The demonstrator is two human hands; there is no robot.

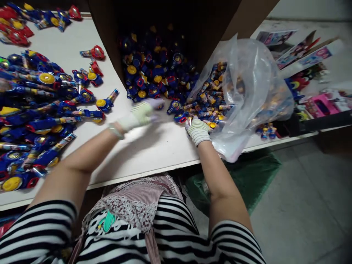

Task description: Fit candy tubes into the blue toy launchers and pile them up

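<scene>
My left hand (pixel 143 113), in a pale striped glove, is blurred by motion in front of the pile of blue and yellow toys (pixel 156 73) in the dark box; what its fingers do is smeared. My right hand (pixel 197 129), in a similar glove, has its fingers curled at the near edge of the small printed tubes (pixel 213 99) spilling from a clear plastic bag (pixel 247 88). Its fingertips are around a small clear-and-printed piece. A blue and red toy (pixel 180 117) lies just left of that hand.
Many blue toys with printed tubes (pixel 46 119) cover the left of the white table (pixel 162 146). Red ones (pixel 16 27) lie at the back left. The cardboard box (pixel 106 40) stands at the back. Printed boxes and a pink item (pixel 321 105) are at the right.
</scene>
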